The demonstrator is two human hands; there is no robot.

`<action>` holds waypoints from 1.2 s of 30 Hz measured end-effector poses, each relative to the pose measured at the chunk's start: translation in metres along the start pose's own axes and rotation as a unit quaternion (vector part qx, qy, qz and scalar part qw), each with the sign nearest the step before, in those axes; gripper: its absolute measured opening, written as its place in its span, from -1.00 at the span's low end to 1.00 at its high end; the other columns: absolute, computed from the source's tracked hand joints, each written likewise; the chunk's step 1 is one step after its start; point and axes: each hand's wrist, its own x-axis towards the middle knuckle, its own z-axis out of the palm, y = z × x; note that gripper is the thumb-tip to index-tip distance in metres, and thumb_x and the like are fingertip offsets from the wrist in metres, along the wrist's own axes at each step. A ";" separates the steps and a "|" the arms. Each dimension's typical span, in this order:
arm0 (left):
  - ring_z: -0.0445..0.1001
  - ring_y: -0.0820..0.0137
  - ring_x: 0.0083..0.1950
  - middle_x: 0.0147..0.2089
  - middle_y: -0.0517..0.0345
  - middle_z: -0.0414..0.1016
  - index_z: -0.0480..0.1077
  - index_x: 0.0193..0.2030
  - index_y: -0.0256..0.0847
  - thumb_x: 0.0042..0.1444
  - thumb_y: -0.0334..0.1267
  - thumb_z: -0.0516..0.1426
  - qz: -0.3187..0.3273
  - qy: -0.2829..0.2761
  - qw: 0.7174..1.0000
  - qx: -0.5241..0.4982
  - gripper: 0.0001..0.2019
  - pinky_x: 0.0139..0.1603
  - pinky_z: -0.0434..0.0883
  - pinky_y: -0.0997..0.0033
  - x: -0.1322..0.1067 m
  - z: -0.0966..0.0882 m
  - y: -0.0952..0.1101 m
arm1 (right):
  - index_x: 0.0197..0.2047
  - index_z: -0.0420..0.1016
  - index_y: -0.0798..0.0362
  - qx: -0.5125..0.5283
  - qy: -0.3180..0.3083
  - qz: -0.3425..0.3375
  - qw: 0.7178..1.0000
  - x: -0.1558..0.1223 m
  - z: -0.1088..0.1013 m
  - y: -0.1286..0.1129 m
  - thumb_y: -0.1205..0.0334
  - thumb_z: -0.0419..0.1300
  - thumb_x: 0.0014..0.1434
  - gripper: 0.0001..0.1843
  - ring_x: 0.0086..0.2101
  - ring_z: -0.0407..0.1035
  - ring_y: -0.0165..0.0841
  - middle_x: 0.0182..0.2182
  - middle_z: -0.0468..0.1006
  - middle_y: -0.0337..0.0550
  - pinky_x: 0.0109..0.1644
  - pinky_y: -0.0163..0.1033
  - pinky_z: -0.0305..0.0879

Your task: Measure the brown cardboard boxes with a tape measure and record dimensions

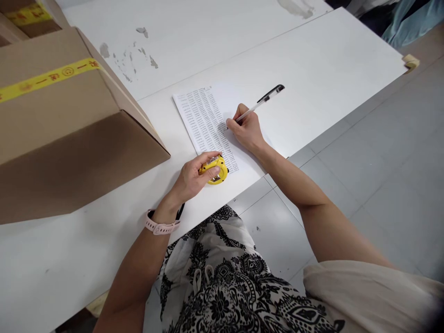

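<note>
A yellow tape measure is gripped in my left hand, thumb across its face and fingers over the top. It rests at the lower edge of a sheet of paper covered in columns of small printed or written figures. My right hand is closed around a pen with a clear barrel and black end. The pen's tip points down at the middle of the sheet, close to the columns; whether it touches the paper I cannot tell. The right side of the sheet lies under my right hand.
A large cardboard box with yellow printed tape stands on the white table to my left. Another taped box is behind it. The table's near edge runs in front of my body, with tiled floor beyond it at right.
</note>
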 end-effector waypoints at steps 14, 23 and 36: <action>0.49 0.20 0.11 0.08 0.01 0.57 0.45 0.20 -0.16 0.22 -0.14 0.21 -0.002 -0.004 1.000 -0.014 -0.59 0.12 0.43 0.21 0.001 -0.001 -0.003 | -0.41 0.22 0.00 -0.005 0.010 -0.004 1.000 -0.001 0.001 0.002 0.39 0.22 0.07 -0.79 -0.41 0.11 -0.39 -0.51 0.08 -0.29 -0.36 -0.21 0.14; 0.52 0.18 0.11 0.13 -0.05 0.55 0.43 0.21 -0.19 0.22 -0.12 0.20 -0.012 -0.005 1.000 -0.029 -0.56 0.09 0.47 0.19 0.000 0.000 -0.003 | -0.49 0.12 -0.02 -0.018 0.021 0.002 1.000 -0.001 0.002 -0.007 0.39 0.19 0.06 -0.72 -0.46 0.08 -0.41 -0.56 0.08 -0.31 -0.40 -0.22 -0.03; 0.52 0.17 0.11 0.12 -0.04 0.56 0.43 0.22 -0.19 0.22 -0.11 0.21 -0.009 -0.005 0.999 -0.039 -0.55 0.10 0.46 0.20 -0.001 0.000 -0.005 | -0.52 0.12 -0.02 -0.018 0.020 -0.008 1.000 -0.002 0.002 -0.007 0.30 0.17 0.04 -0.75 -0.53 0.02 -0.44 -0.61 0.10 -0.36 -0.44 -0.24 -0.06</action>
